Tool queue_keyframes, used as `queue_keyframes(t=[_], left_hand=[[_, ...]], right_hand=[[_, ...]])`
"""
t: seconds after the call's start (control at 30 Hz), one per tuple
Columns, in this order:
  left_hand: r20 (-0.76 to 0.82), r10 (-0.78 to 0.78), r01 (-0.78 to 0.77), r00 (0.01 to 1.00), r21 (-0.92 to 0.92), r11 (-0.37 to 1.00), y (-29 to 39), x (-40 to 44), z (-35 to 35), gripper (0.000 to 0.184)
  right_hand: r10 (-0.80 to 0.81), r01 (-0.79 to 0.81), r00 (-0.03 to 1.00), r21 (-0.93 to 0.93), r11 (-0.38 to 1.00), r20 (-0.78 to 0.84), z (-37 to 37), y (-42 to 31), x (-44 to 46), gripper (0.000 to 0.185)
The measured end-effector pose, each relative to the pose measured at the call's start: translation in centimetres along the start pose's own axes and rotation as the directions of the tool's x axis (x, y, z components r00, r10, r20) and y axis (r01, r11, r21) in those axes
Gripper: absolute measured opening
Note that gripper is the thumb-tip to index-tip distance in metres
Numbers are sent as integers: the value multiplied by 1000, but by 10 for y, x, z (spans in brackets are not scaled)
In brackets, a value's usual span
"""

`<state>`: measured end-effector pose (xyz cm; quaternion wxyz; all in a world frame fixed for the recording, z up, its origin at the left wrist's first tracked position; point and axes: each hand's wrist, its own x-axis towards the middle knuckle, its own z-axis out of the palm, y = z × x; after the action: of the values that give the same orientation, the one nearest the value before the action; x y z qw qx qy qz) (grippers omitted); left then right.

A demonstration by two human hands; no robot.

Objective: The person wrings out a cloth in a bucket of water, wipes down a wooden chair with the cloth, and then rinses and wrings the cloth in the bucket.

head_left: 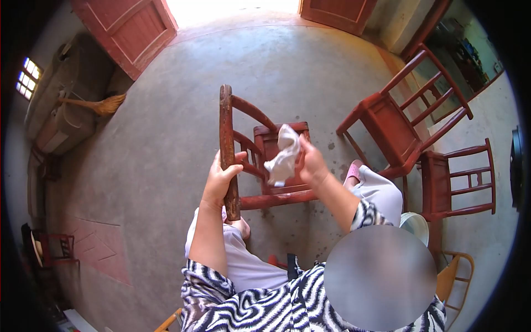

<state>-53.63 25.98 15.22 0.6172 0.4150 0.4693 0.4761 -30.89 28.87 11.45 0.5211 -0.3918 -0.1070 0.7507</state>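
In front of my knees stands a red wooden chair (226, 119) with worn, chipped paint, its top rail pointing up toward me. My left hand (217, 178) is wrapped around the lower part of that rail, thumb across the front. My right hand (312, 161) grips a crumpled white cloth (286, 154), which hangs over the chair's seat (269, 145) and hides part of it. Whether the cloth touches the wood I cannot tell.
Two more red chairs (390, 128) (437, 185) stand to the right, close to my leg. Behind my right knee is a pale bucket (416, 226). A straw broom (102, 105) lies at the left, by covered furniture. Red doors (130, 33) open at the far end.
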Motion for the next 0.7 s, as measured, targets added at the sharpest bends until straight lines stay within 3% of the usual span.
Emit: queue_keyframes(t=[0.07, 0.2, 0.27, 0.33, 0.37, 0.4, 0.43, 0.47, 0.63, 0.7], left_hand=[[30, -23, 22, 999, 8, 1000, 5, 1, -1, 53], [76, -27, 28, 997, -12, 1000, 4, -2, -2, 54], [64, -27, 27, 998, 7, 1000, 6, -11, 2, 52], [65, -20, 18, 998, 26, 999, 9, -21, 4, 55], [56, -24, 22, 998, 30, 999, 13, -30, 7, 55], [73, -21, 20, 997, 15, 1000, 13, -36, 11, 58], [93, -17, 17, 996, -1, 1000, 13, -40, 12, 60], [122, 11, -13, 993, 16, 1000, 11, -41, 11, 64], [184, 69, -79, 981, 45, 996, 0, -48, 8, 66], [217, 95, -109, 972, 53, 993, 2, -50, 10, 69]], right_hand=[[-55, 72, 992, -147, 987, 116, 15, -28, 20, 36], [-197, 225, 962, -138, 965, 189, 71, -55, 44, 37], [-231, 274, 941, -156, 949, 247, 85, -54, 61, 41], [-259, 385, 899, -353, 853, 354, 92, -38, 80, 41], [-251, 378, 900, -349, 857, 356, 93, -21, 89, 41], [-472, 608, 775, -699, 375, 420, 91, 0, 103, 43], [-567, 543, 587, -800, -254, 579, 88, 11, 110, 47], [-619, 514, 531, -801, -308, 579, 94, 9, 91, 44], [-610, 567, 556, -795, -218, 564, 65, 1, 100, 46], [-614, 649, 600, -760, -1, 513, 56, -1, 114, 45]])
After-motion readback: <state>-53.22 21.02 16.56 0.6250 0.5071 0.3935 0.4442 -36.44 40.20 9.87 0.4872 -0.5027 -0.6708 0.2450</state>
